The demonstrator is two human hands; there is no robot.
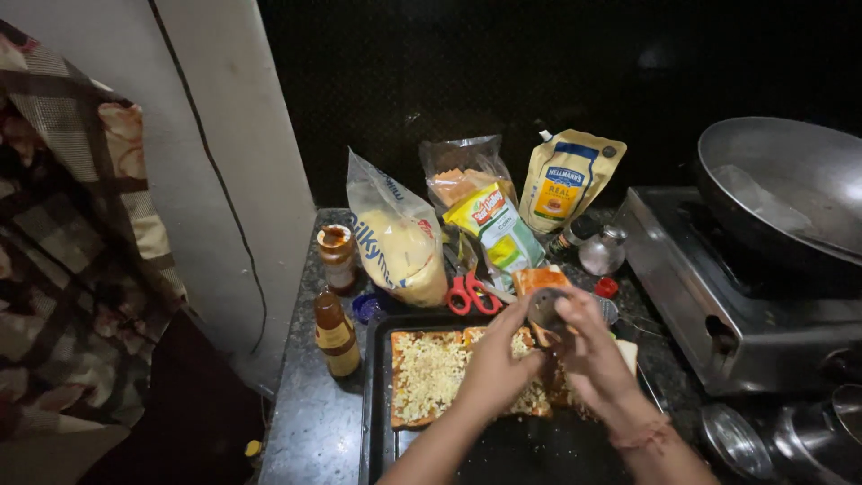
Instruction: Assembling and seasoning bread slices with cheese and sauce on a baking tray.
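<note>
Left hand: the left hand (496, 359) is raised over the dark baking tray (377, 395), fingers curled closed around the near-left side of a small round shaker (545, 308).
Right hand: the right hand (593, 355) closes on the same shaker from the right, thumb and fingers wrapped about it; a thread band shows at the wrist.
Shaker: held between both hands above the tray's far right part, its round end turned toward the camera; what it holds cannot be told.
Tray: on the dark counter, near the middle of the scene, bearing bread slices (429, 377) covered in grated cheese; the hands hide the right-hand slices in part.
Left of tray: two brown sauce bottles (336, 334), one nearer and one farther, with a blue cap just beside them.
Far side: red-handled scissors (470, 294) touching the tray's far edge, then a bread bag (398, 235), a clear bag of crackers, a green packet and a white spouted pouch (566, 184).
Right: a steel gas stove (718, 296) with a large steel pan (790, 184) on it; steel vessels stand near right.
</note>
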